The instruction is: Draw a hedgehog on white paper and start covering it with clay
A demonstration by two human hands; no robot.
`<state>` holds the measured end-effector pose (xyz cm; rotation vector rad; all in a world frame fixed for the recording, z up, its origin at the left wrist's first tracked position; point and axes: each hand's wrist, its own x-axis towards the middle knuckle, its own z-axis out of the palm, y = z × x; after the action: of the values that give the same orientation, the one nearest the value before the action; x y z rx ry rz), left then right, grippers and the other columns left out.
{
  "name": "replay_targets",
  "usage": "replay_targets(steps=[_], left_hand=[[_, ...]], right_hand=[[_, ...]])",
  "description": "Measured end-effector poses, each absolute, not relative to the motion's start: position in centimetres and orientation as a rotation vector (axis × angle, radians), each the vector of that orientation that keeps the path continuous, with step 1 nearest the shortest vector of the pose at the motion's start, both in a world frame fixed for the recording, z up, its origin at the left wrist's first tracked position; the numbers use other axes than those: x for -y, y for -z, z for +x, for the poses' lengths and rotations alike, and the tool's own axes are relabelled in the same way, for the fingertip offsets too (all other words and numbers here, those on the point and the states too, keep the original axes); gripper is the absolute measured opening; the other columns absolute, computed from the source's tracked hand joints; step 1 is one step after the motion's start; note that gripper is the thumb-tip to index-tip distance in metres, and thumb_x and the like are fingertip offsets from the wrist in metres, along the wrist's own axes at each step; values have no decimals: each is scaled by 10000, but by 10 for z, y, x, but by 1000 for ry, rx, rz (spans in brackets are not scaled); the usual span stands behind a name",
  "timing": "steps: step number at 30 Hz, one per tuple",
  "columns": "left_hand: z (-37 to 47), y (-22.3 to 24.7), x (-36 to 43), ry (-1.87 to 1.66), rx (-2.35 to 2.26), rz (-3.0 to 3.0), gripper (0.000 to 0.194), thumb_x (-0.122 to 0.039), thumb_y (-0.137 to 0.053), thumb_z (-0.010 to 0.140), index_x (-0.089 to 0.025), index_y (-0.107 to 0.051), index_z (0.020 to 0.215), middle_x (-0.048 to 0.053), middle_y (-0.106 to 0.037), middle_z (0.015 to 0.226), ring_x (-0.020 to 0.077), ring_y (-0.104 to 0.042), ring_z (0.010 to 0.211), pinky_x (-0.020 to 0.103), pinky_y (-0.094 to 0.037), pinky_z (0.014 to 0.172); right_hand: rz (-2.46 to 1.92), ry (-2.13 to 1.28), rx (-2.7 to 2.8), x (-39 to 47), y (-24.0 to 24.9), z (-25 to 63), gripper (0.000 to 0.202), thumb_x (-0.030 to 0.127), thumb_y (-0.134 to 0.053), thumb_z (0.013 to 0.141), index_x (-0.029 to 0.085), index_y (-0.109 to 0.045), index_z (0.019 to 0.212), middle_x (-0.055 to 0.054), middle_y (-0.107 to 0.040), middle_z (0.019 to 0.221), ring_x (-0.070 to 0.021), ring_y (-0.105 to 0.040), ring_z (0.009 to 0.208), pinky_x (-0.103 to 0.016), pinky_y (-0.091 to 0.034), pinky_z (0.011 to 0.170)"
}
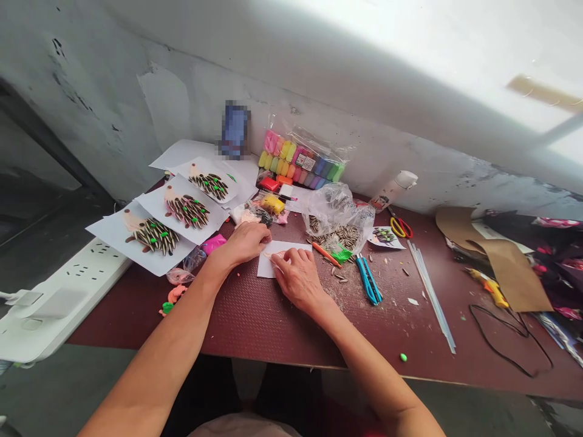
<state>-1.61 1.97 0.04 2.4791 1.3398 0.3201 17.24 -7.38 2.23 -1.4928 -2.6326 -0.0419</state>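
A small white card [265, 267] lies on the dark red table, with a pale orange shape partly visible on it. My right hand [298, 276] rests over the card's right part, its fingers bent and pressed together at the shape; whatever they hold is hidden. Beside the card's upper left corner is my left hand [249, 241], fingers curled inward near a lump of pale pink clay [248, 216]. It is too small to tell whether anything is between those fingertips. An orange pen-like tool [327, 255] lies right of the card, near sunflower seeds [345, 235] in a clear plastic bag.
Hedgehog pictures [187, 211] on white sheets lie at the left by a power strip [68, 291]. Colored clay packs [300, 161] lean at the wall. Rightward are a teal cutter [368, 280], scissors [401, 227], clear sticks [432, 297] and a yellow glue gun [489, 287].
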Motion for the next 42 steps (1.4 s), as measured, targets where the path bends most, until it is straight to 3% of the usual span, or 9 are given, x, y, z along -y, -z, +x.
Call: replay_targets(steps=[15, 42], left_hand=[[-17, 0, -19, -318, -1338, 2464, 213, -128, -570, 795, -204, -737, 904, 57, -740, 974, 232, -644, 959, 336, -483, 862], [-17, 2, -21, -319, -1337, 2477, 204, -138, -571, 804, -211, -738, 895, 52, -742, 963, 225, -646, 950, 333, -489, 859]], right_hand=[[-1466, 92, 2649, 78, -14, 174, 247, 347, -498, 1021, 200, -669, 1121, -89, -614, 1028, -224, -468, 919, -367, -297, 863], [-1431, 298, 2661, 85, -10, 181, 183, 296, -543, 1002, 197, -688, 1053, -89, -633, 950, -232, -473, 894, -384, -311, 876]])
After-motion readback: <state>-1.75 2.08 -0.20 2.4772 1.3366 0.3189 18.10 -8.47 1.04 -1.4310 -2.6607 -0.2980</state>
